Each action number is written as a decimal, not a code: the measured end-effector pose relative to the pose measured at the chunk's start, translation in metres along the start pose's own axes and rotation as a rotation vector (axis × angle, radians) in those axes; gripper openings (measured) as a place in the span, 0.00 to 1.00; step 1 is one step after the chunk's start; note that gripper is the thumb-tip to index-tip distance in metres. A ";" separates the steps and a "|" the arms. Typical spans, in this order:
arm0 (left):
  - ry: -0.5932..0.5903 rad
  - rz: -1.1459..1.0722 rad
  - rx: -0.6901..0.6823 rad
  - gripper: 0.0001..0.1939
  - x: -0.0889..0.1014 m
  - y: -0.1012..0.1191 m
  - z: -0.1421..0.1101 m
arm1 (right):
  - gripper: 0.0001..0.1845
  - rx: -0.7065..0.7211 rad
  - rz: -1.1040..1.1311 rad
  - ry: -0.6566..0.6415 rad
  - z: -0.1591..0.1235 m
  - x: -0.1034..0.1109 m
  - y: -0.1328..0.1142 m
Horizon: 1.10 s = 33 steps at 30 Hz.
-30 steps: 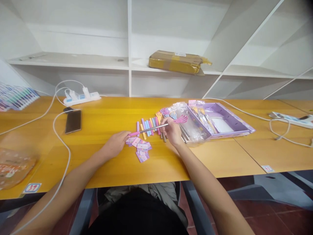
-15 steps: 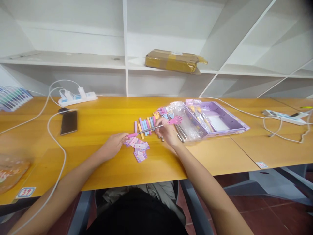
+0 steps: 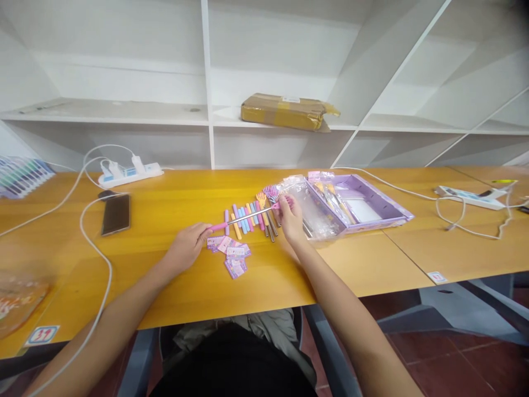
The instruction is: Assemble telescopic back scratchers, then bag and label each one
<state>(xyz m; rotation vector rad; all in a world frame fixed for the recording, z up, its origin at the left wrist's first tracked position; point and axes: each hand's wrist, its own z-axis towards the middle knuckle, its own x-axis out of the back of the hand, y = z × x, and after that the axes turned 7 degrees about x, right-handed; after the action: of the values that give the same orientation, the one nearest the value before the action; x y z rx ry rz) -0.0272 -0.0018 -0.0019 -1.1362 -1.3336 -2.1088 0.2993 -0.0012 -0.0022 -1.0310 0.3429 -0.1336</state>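
Note:
A telescopic back scratcher (image 3: 247,215) with a pink grip and a metal rod is stretched between my hands above the table. My left hand (image 3: 188,242) is closed around the pink grip end. At the other end, my right hand (image 3: 290,218) pinches the pink hand-shaped head, partly covering it. Under the rod lies a row of pastel handle tubes (image 3: 243,218) in pink, blue, yellow and purple. Several more scratcher heads with metal rods (image 3: 270,192) rest beside my right hand. Small printed purple cards (image 3: 235,252) are spread in front of the tubes.
A purple open box (image 3: 372,196) with wrapped scratchers and clear plastic bags (image 3: 320,215) stands to the right. On the left are a phone (image 3: 116,214), a power strip (image 3: 131,173) and a trailing white cable (image 3: 108,275). A taped carton (image 3: 285,110) sits on the shelf.
My right hand has slid along the rod to the pink head, which it now grips. My left hand still holds the pink grip. The view has shifted slightly.

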 end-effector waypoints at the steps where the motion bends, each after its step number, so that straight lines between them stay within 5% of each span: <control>1: 0.010 -0.002 -0.004 0.21 -0.001 -0.001 0.000 | 0.23 0.008 -0.019 -0.022 -0.001 -0.001 -0.001; 10: -0.011 -0.042 0.008 0.23 -0.004 -0.008 0.001 | 0.22 0.000 0.094 -0.212 -0.004 -0.004 -0.001; 33: 0.004 -0.054 0.044 0.23 -0.001 -0.001 -0.002 | 0.26 -0.061 0.120 -0.327 -0.020 -0.009 0.005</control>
<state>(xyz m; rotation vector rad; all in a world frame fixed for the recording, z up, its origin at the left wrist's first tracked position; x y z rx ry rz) -0.0283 -0.0028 -0.0040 -1.0894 -1.4164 -2.1075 0.2840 -0.0125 -0.0137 -1.0701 0.1114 0.1538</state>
